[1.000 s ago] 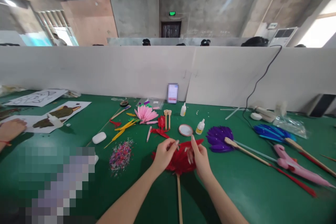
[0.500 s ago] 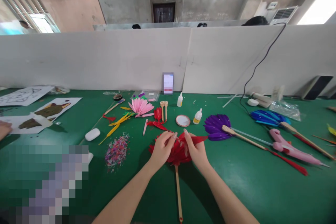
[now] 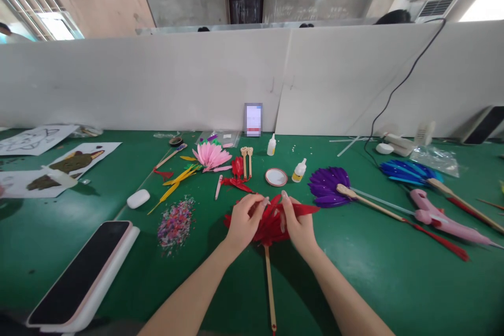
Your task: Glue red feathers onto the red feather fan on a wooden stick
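Observation:
A red feather fan (image 3: 271,228) lies in front of me, its wooden handle (image 3: 270,286) pointing toward me. My left hand (image 3: 243,223) is over its left side, thumb and fingertips pinched together; what they hold is too small to make out. On the right side, my right hand (image 3: 302,228) is closed on a red feather (image 3: 307,209), whose tip sticks out to the right. The thumb of that hand points up beside the fan's middle. Both hands partly cover the fan. Beyond them are a round white dish (image 3: 276,177) and a small glue bottle (image 3: 299,170).
At right lie a purple feather fan (image 3: 329,187), a blue feather fan (image 3: 409,172) and a pink glue gun (image 3: 449,220). To the left are pink feathers (image 3: 211,156), colourful bits (image 3: 176,226), a white case (image 3: 138,199) and a large phone (image 3: 84,273). Another glue bottle (image 3: 271,145) stands behind.
The view has tilted and shifted slightly. My hands stay on the red fan in nearly the same pose. At far left, another person's hand has drawn back toward the picture's edge.

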### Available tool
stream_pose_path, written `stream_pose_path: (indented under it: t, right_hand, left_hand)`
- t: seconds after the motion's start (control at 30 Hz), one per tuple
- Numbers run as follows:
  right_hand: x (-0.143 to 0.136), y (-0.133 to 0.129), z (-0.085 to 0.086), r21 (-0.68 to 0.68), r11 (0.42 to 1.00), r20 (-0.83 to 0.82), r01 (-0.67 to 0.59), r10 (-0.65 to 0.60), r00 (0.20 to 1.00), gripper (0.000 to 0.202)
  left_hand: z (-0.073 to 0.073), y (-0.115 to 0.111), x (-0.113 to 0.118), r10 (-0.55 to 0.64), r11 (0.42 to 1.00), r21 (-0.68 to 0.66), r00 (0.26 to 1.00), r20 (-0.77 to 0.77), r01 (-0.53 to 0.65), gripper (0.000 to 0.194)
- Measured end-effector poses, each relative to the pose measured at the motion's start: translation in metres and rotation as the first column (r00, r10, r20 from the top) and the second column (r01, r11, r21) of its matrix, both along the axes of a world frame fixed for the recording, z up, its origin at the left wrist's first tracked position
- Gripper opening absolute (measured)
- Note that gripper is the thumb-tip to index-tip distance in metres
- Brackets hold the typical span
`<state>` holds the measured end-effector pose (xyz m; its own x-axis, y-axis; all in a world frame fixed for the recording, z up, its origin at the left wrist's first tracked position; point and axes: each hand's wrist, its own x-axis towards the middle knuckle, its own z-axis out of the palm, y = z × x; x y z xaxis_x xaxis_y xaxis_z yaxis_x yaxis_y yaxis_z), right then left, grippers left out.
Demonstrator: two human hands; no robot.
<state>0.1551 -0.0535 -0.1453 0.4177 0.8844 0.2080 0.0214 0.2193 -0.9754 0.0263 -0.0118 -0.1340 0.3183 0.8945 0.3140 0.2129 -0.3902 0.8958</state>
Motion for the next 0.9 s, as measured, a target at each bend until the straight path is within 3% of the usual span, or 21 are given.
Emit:
stream_pose_path:
  t: [0.37, 0.63, 0.9]
  right_hand:
    - [0.009, 0.007, 0.012, 0.001, 0.999, -0.151, 0.047, -0.046, 0.988, 0.040]
    - [0.008, 0.008, 0.008, -0.022, 0.999, -0.157, -0.038, 0.035, 0.987, 0.039]
    - [0.006, 0.008, 0.009, -0.008, 0.999, -0.090, -0.053, 0.052, 0.995, 0.041]
  left_hand:
    - [-0.001, 0.006, -0.004, 0.074, 0.993, -0.091, 0.996, 0.043, -0.069, 0.022]
    - [-0.002, -0.005, -0.001, -0.112, 0.992, -0.062, 0.992, -0.051, 0.108, 0.017]
    - [-0.001, 0.002, -0.003, -0.009, 0.999, -0.038, 0.999, -0.040, 0.008, 0.021]
